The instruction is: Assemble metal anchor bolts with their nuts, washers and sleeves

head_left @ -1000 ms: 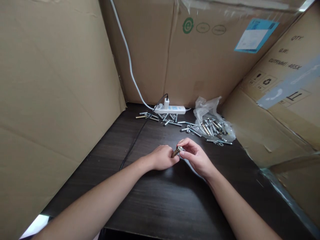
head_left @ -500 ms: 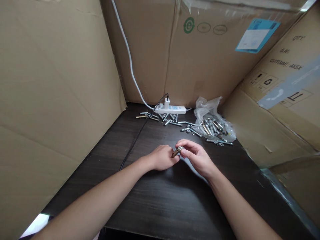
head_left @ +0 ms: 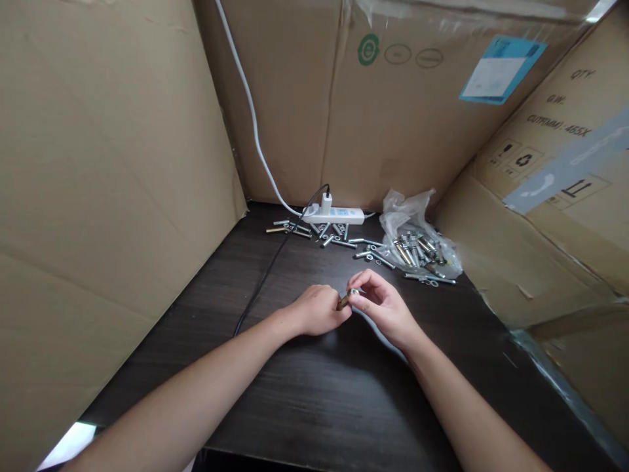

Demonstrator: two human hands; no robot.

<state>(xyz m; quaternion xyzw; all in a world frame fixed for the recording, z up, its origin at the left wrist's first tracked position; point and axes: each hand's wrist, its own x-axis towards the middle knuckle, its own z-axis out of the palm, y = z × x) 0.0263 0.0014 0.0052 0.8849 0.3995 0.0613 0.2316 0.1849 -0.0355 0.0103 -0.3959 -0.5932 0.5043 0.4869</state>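
My left hand (head_left: 318, 311) is closed around the shank of a brass-coloured expansion bolt (head_left: 343, 302), so most of its length is hidden in the fist. The bolt's free end points up and to the right. On that end sits a silvery nut (head_left: 354, 292), pinched between thumb and fingertips of my right hand (head_left: 386, 307). Both hands are just above the dark table, close together. Behind them lie loose silvery bolts (head_left: 344, 243), with nuts and washers (head_left: 369, 258) among them.
A clear plastic bag (head_left: 407, 210) of bolts lies at the back right. A white power strip (head_left: 339, 216) with a plugged-in charger stands along the back. A black cable (head_left: 268, 272) crosses the table on the left. Cardboard walls (head_left: 413, 131) enclose the back and both sides.
My right thumb and fingertips have closed in tighter over the nut, covering more of the bolt's end. My left hand keeps its hold. The view has shifted very slightly.
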